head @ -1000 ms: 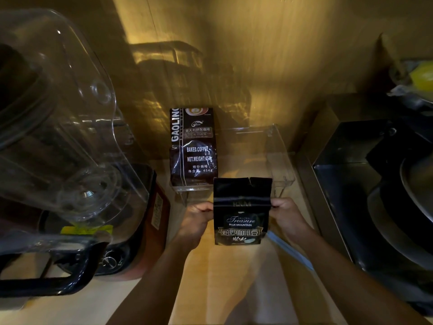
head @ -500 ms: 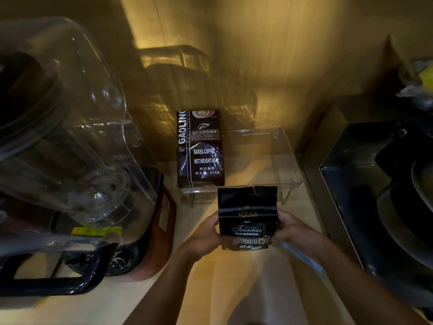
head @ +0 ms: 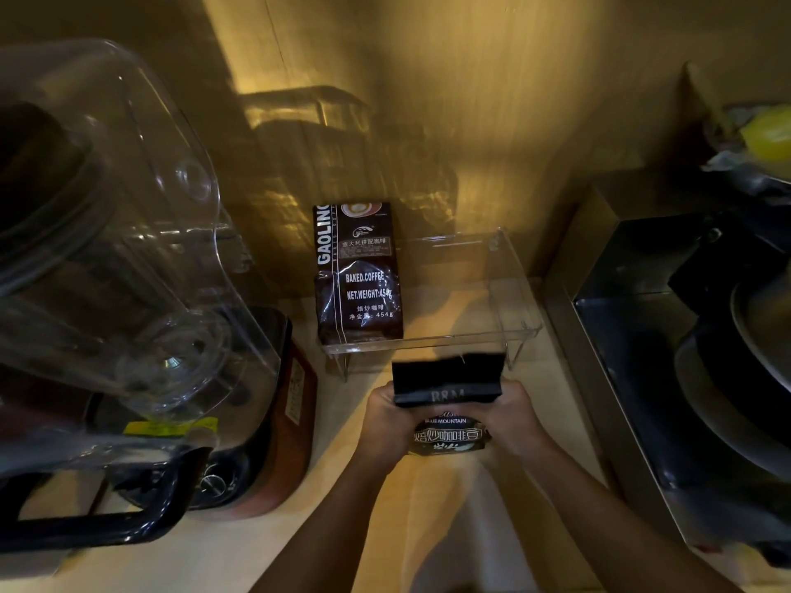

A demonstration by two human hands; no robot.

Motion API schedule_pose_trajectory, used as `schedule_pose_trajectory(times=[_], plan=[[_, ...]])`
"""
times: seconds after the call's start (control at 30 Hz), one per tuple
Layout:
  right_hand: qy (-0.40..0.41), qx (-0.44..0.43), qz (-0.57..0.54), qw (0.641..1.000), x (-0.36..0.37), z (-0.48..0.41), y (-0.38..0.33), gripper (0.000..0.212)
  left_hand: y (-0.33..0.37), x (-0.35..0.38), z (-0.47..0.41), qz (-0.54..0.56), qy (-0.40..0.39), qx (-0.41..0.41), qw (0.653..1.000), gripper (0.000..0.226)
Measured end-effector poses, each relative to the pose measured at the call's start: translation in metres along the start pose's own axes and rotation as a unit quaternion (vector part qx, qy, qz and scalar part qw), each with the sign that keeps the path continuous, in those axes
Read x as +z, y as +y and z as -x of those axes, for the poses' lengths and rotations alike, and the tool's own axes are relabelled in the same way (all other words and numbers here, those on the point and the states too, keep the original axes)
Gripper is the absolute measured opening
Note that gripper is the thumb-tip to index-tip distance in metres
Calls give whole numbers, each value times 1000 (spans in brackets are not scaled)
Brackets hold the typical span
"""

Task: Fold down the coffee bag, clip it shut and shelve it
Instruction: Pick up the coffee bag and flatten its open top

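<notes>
Now gripping bag [head: 447, 404] with left hand [head: 387, 425] and right hand [head: 511, 417].
Top flap bent over, just before shelf [head: 520, 293].

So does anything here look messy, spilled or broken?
Nothing spilled. The small black coffee bag between both hands has a little notch in its top edge; otherwise things stand in order, with the Gaolin bag upright on the clear shelf.
</notes>
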State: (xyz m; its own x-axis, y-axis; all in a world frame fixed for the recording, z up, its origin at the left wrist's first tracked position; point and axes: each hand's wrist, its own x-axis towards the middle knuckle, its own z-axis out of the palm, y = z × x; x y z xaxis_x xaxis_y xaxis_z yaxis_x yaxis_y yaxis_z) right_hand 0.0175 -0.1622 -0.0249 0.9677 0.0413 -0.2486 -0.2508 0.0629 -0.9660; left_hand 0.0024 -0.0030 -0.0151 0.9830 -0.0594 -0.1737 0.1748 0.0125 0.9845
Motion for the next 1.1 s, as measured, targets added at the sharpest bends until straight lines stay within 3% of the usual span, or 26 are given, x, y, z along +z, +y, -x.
schedule_pose_trajectory(times=[0.2, 0.4, 0.6, 0.8, 0.9, 1.0, 1.1], plan=[[9, 12, -45, 999, 3, 3, -7, 28, 8, -5, -3, 4, -14, -12, 1000, 22], [-14, 48, -167, 985, 2, 13, -13, 18, 12, -5, -1, 91, -20, -43, 995, 14], [7, 13, -101, 995, 9, 13, -20, 25, 7, -4, 2, 62, 19, -27, 998, 20], [53, -20, -30, 998, 16, 16, -20, 14, 6, 6, 9, 78, 86, -25, 993, 17], [62, -27, 17, 998, 15, 15, -20, 16, 7, 10, 12, 77, 98, -20, 992, 13], [64, -30, 62, 996, 10, 12, -22, 12, 9, 11, 8, 9, 99, -6, 995, 13], [66, -39, 31, 997, 8, 15, -23, 22, 10, 9, 7, -15, 73, 11, 997, 17]])
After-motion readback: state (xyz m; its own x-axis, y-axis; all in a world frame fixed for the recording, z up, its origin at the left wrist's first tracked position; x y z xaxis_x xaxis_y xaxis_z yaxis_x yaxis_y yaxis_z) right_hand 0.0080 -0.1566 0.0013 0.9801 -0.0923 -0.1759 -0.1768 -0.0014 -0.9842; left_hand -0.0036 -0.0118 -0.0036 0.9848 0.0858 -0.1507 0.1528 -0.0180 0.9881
